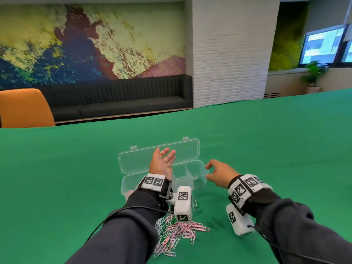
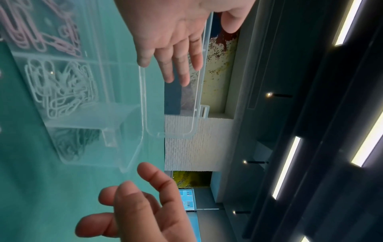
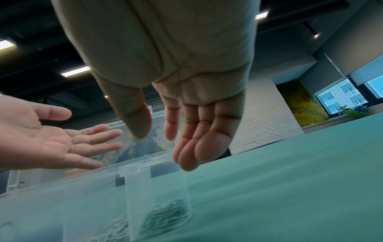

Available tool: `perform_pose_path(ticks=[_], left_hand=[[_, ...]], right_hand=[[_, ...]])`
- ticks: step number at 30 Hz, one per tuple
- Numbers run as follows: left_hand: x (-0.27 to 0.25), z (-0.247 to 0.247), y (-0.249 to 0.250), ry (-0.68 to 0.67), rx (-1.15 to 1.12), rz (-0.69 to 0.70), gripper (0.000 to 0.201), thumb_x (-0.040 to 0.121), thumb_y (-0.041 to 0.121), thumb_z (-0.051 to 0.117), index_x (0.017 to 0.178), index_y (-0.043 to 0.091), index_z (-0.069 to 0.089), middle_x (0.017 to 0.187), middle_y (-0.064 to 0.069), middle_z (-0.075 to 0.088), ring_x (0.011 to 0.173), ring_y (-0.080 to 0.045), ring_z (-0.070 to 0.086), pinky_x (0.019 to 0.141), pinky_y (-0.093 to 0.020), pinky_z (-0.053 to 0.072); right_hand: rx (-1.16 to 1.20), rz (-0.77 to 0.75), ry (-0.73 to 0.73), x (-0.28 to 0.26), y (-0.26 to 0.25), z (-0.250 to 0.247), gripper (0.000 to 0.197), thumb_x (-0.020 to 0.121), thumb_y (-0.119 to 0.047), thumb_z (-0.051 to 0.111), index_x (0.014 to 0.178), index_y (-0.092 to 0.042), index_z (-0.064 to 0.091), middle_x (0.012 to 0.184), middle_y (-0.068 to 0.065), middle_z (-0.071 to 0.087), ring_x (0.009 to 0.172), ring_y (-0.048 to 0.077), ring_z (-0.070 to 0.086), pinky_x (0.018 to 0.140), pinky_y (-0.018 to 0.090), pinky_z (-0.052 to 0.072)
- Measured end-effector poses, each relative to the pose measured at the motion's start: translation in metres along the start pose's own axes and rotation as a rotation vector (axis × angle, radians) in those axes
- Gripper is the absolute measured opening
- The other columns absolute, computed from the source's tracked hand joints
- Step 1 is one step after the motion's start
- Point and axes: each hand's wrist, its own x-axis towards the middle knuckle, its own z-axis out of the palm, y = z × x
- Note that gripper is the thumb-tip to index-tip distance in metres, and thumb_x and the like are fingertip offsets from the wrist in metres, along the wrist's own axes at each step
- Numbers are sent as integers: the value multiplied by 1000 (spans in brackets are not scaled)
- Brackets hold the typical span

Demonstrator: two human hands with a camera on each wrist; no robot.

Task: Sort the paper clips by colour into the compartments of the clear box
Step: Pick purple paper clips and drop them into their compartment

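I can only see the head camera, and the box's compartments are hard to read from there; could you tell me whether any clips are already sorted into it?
Observer: Yes. The left wrist view shows pink clips lying in one compartment of the clear box.
Operator: Thank you. And the compartment beside it?
Observer: That one holds white clips.
Operator: Is the right hand carrying a clip?
Observer: No. The right wrist view shows the right hand with nothing in its fingers, near the end compartment, where dark green clips lie.
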Motion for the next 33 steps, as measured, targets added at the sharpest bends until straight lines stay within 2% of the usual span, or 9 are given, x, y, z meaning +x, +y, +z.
perform_pose_path(ticks=[5, 9, 13, 17, 22, 25, 28, 31, 33], left_hand=[[-17, -12, 12, -40, -127, -8, 39, 100, 38, 28, 106, 11, 55, 109, -13, 65, 109, -28, 57, 109, -46, 27], [-46, -50, 29, -110, -220, 17, 36, 100, 34, 30, 100, 9, 56, 98, -13, 67, 97, -28, 62, 91, -42, 45], [-65, -115, 38, -100, -264, 59, 25, 91, 31, 41, 92, 13, 58, 81, -4, 69, 73, -17, 65, 67, -30, 56], [-71, -167, 34, -51, -319, 43, 24, 74, 30, 49, 90, 14, 59, 77, -2, 67, 64, -15, 66, 58, -28, 57], [-63, -198, 25, 25, -314, -49, 19, 83, 25, 46, 90, 12, 58, 71, -4, 69, 58, -15, 67, 55, -26, 56], [-59, -198, 24, 50, -266, -113, 26, 97, 24, 37, 91, 11, 58, 73, -5, 68, 61, -16, 65, 55, -24, 55], [-61, -196, 27, 51, -251, -138, 26, 98, 23, 37, 89, 10, 58, 77, -6, 65, 70, -18, 59, 64, -28, 49], [-65, -201, 33, 89, -278, -134, 25, 97, 21, 37, 88, 10, 58, 78, -6, 64, 73, -18, 56, 67, -29, 44], [-69, -207, 38, 111, -304, -122, 24, 97, 20, 37, 88, 11, 58, 81, -6, 62, 74, -17, 56, 68, -29, 44]], right_hand=[[-62, -55, -21, -12, -9, 0, 3, 92, -15, 51, 94, -18, 50, 79, -5, 51, 74, 15, 52, 51, 16, 33], [-259, -94, -170, -19, -20, 10, 8, 93, -14, 45, 91, -14, 54, 88, 3, 55, 66, 12, 51, 53, 16, 39], [-477, 15, -297, -17, -30, 36, 24, 90, -27, 56, 73, -12, 52, 70, -1, 49, 78, 20, 53, 72, 26, 48], [-593, 8, -310, -13, -45, 51, 36, 90, -28, 58, 114, -1, 59, 85, 4, 51, 84, 20, 50, 84, 28, 47], [-770, -77, -300, -14, -63, 57, 31, 93, -13, 47, 120, -1, 55, 122, 12, 59, 110, 26, 58, 91, 31, 46], [-636, -252, -277, -21, -80, 68, 24, 90, -14, 54, 113, -11, 56, 106, 4, 61, 93, 20, 55, 80, 27, 46], [-350, -383, -453, -33, -98, 82, 25, 86, -20, 64, 111, -20, 57, 90, -6, 54, 84, 12, 52, 76, 22, 42], [-525, -389, -472, -34, -102, 94, 14, 86, -15, 61, 96, -21, 54, 78, -11, 48, 83, 14, 48, 79, 25, 43], [-697, -327, -393, -27, -98, 92, 11, 87, -8, 51, 89, -17, 48, 85, -4, 51, 85, 17, 48, 81, 27, 45]])
